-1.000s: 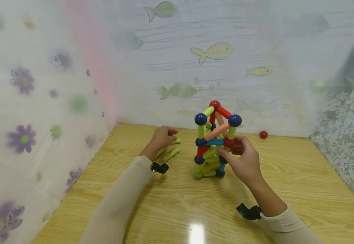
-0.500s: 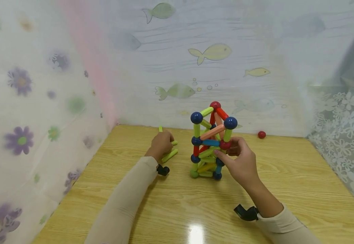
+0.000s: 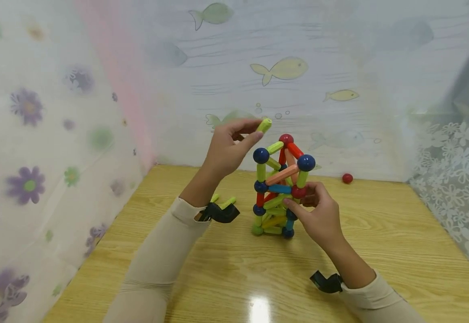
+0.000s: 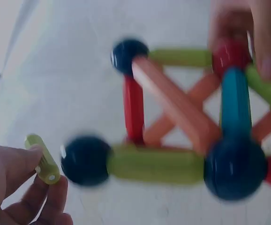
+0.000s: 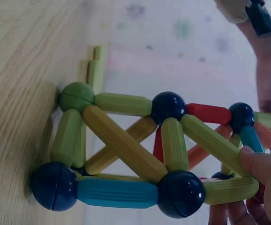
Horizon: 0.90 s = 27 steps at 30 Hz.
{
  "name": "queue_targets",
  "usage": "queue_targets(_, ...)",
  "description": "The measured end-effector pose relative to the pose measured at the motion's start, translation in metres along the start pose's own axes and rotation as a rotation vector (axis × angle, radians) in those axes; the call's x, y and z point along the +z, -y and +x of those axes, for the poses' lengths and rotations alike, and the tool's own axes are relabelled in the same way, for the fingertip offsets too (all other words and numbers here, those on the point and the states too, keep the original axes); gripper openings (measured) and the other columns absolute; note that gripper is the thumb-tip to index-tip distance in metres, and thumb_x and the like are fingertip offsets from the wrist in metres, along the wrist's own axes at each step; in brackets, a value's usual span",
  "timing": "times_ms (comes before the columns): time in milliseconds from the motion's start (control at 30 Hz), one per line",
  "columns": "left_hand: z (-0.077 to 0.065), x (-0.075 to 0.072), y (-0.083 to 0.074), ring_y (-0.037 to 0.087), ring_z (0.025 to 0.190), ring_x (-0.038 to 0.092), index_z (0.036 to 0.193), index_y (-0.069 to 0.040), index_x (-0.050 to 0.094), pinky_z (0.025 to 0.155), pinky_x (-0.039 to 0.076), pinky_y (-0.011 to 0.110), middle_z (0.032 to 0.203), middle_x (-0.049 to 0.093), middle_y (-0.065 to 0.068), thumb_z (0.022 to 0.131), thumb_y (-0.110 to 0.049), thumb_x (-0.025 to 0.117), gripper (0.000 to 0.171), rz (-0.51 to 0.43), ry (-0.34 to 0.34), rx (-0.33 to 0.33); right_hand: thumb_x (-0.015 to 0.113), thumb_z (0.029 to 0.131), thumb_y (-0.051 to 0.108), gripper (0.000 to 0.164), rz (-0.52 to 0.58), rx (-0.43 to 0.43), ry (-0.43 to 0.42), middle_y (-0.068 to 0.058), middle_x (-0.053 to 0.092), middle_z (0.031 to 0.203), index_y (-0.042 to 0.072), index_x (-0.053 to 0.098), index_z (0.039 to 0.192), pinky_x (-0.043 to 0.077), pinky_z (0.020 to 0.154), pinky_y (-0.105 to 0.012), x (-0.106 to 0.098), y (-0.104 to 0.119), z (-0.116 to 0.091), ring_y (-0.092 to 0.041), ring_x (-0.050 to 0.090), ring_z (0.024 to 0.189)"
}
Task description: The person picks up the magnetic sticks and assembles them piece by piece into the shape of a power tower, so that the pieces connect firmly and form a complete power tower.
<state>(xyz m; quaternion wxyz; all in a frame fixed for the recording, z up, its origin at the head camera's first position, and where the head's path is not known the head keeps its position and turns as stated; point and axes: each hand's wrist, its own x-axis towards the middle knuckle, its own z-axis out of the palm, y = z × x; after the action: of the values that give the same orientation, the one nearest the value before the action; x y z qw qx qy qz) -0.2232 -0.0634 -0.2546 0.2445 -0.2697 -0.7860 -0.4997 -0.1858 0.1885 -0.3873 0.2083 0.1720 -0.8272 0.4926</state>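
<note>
A tower of coloured magnetic rods and balls stands upright on the table. At its right side my right hand holds it between thumb and fingers, near a red ball at mid height. My left hand pinches a short lime-green magnetic rod above and left of the tower's top. In the left wrist view that rod lies close beside a dark blue ball, with a narrow gap between them. The right wrist view has the right thumb against a green rod.
More green rods lie on the wooden table left of the tower, partly hidden by the left wrist's camera. A loose red ball sits at the back right. Behind the table hangs a fish-patterned sheet.
My left hand reached down among the loose green rods, then rose with one rod to the tower's top left. The tower shifted slightly left early on, with the right hand still on it.
</note>
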Motion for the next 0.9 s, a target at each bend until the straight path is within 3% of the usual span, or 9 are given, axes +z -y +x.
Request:
queue_targets(133, -0.007, 0.012, -0.023, 0.011, 0.108, 0.061, 0.128, -0.017, 0.074, 0.091, 0.051, 0.033, 0.119, 0.072, -0.003, 0.101, -0.024, 0.070, 0.029, 0.100, 0.118, 0.105, 0.085, 0.087, 0.034, 0.049, -0.001, 0.003, 0.006, 0.000, 0.070, 0.102, 0.011, 0.060, 0.123, 0.056, 0.083, -0.020, -0.001, 0.000, 0.000, -0.013, 0.067, 0.090)
queue_targets(267, -0.013, 0.021, -0.029, 0.014, 0.103, 0.059, 0.124, -0.014, 0.076, 0.086, 0.051, 0.030, 0.116, 0.070, -0.001, 0.098, -0.019, 0.073, 0.026, 0.225, 0.189, 0.157, 0.085, 0.088, 0.035, 0.049, -0.005, 0.006, 0.011, 0.000, 0.070, 0.103, 0.011, 0.060, 0.124, 0.056, 0.084, -0.021, -0.001, 0.001, 0.001, -0.014, 0.068, 0.090)
queue_targets(400, -0.014, 0.027, -0.028, 0.018, 0.097, 0.058, 0.119, -0.011, 0.078, 0.077, 0.048, 0.028, 0.112, 0.071, 0.003, 0.096, -0.016, 0.076, 0.024, 0.333, 0.191, 0.239, 0.085, 0.088, 0.034, 0.049, -0.011, 0.006, 0.013, 0.000, 0.070, 0.103, 0.012, 0.059, 0.124, 0.056, 0.084, -0.023, -0.002, 0.001, 0.001, -0.014, 0.068, 0.089)
queue_targets(600, -0.016, 0.034, -0.028, 0.021, 0.102, 0.060, 0.115, -0.013, 0.081, 0.084, 0.048, 0.032, 0.109, 0.071, 0.003, 0.095, -0.016, 0.077, 0.021, 0.510, 0.176, 0.355, 0.084, 0.089, 0.035, 0.048, -0.010, 0.012, 0.014, 0.000, 0.070, 0.103, 0.012, 0.060, 0.123, 0.055, 0.083, -0.019, -0.002, 0.000, 0.000, -0.014, 0.068, 0.090)
queue_targets(900, -0.019, 0.039, -0.028, 0.022, 0.110, 0.060, 0.116, -0.013, 0.080, 0.092, 0.050, 0.033, 0.115, 0.070, 0.004, 0.094, -0.018, 0.079, 0.022, 0.509, 0.174, 0.360, 0.084, 0.089, 0.034, 0.047, -0.004, 0.007, 0.013, 0.000, 0.071, 0.102, 0.011, 0.060, 0.122, 0.055, 0.082, -0.018, -0.001, 0.002, -0.001, -0.013, 0.068, 0.089)
